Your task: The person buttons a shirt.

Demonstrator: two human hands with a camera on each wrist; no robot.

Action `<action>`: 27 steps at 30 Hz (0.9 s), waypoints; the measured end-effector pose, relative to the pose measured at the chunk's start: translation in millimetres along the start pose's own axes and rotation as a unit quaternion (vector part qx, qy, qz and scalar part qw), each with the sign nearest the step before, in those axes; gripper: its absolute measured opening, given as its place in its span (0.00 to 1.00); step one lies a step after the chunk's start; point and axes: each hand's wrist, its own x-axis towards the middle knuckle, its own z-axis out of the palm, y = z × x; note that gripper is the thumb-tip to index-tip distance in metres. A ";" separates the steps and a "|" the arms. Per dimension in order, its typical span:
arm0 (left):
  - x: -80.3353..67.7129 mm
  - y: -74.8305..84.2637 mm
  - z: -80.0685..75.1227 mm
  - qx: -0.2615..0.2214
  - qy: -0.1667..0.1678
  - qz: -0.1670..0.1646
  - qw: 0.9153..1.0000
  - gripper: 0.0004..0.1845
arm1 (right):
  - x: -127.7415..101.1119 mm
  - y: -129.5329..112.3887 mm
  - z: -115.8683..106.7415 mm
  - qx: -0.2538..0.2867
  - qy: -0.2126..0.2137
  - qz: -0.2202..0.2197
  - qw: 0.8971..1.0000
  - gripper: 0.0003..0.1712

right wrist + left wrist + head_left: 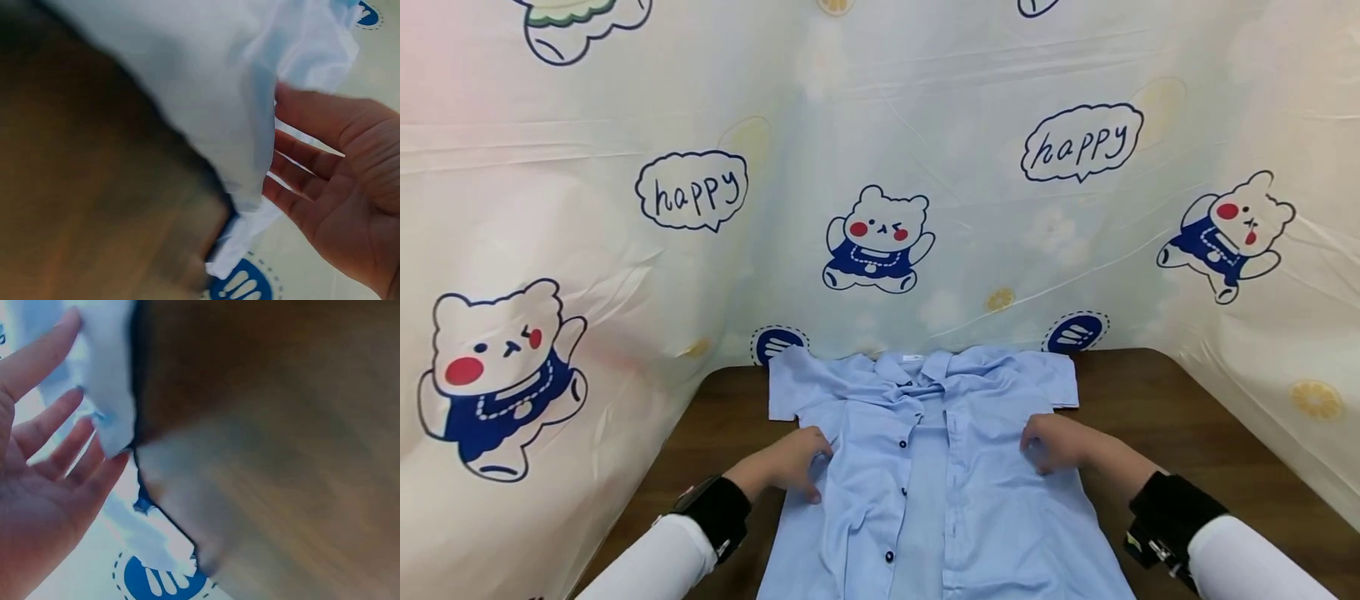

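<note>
A light blue short-sleeved shirt with dark buttons lies face up on the brown table, collar at the far side, front placket partly open. My left hand rests on the shirt's left front panel near its edge. My right hand rests on the right chest. In the left wrist view the left hand has straight fingers touching the pale fabric. In the right wrist view the right hand also has straight fingers against the cloth.
A plastic sheet printed with cartoon bears and "happy" bubbles walls in the table at the back and both sides. Bare wood shows left and right of the shirt. Black wrist bands sit on both forearms.
</note>
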 end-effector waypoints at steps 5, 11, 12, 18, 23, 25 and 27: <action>-13.5 1.9 7.0 0.024 0.024 0.036 0.999 0.25 | -11.4 -0.8 9.4 0.004 -0.001 -0.016 1.000 0.21; -16.2 3.5 7.9 0.010 -0.032 0.029 0.999 0.34 | -18.3 -9.3 12.6 -0.001 -0.029 0.014 0.999 0.29; -16.4 3.9 7.4 0.008 -0.034 0.023 0.999 0.36 | -18.4 -10.2 13.3 -0.009 -0.027 0.013 0.999 0.30; -12.7 5.8 2.8 0.004 -0.039 0.017 0.999 0.34 | -20.5 -13.0 13.9 -0.021 -0.008 -0.001 1.000 0.27; -9.9 5.3 5.9 -0.037 -0.038 0.026 0.998 0.19 | -20.9 -15.8 17.8 0.014 -0.016 0.000 1.000 0.20; -9.1 4.9 7.5 -0.045 -0.035 0.044 0.997 0.16 | -21.2 -17.1 19.2 0.030 -0.023 0.003 0.999 0.17; -8.6 3.6 8.6 -0.045 -0.025 0.073 0.996 0.18 | -21.7 -17.4 20.3 0.034 -0.022 -0.013 0.999 0.14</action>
